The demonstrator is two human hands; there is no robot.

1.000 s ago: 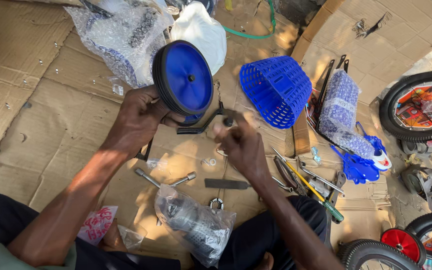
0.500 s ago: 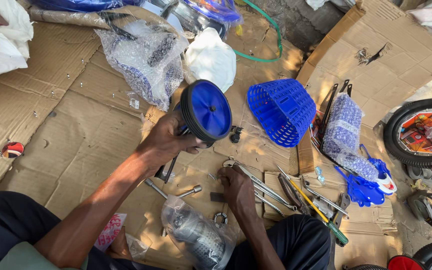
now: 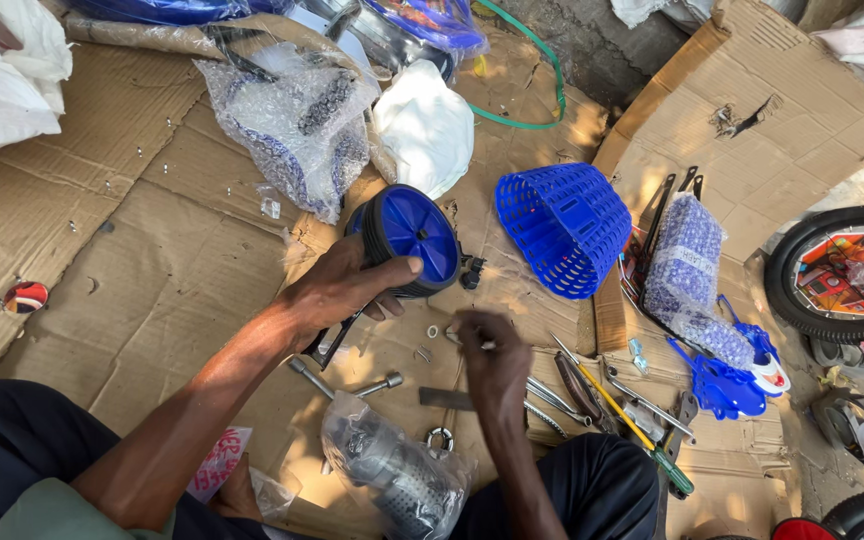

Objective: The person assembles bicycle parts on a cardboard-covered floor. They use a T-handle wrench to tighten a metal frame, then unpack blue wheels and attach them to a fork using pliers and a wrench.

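Note:
My left hand (image 3: pixel 342 290) grips a small training wheel (image 3: pixel 414 238) with a blue hub and black tyre, held upright over the cardboard; a black bracket (image 3: pixel 330 340) hangs below it. My right hand (image 3: pixel 487 352) rests low on the cardboard, fingers pinched around small hardware by a washer (image 3: pixel 433 331); what it pinches is too small to tell. Two bolts (image 3: pixel 342 383) lie just in front of my left forearm. A flat metal strip (image 3: pixel 445 398) lies beside my right wrist.
A blue plastic basket (image 3: pixel 564 225) lies on its side to the right. Spanners and a green-handled screwdriver (image 3: pixel 637 432) lie at the right. Bubble-wrapped parts (image 3: pixel 297 130), a white bag (image 3: pixel 422 125), a wrapped bag (image 3: pixel 397 480), blue pedals (image 3: pixel 722 385) and a small bicycle wheel (image 3: pixel 842 275) surround me.
The wheel in my left hand has stayed upright while the view shifted. My right hand dropped from beside the wheel down to the small hardware on the cardboard.

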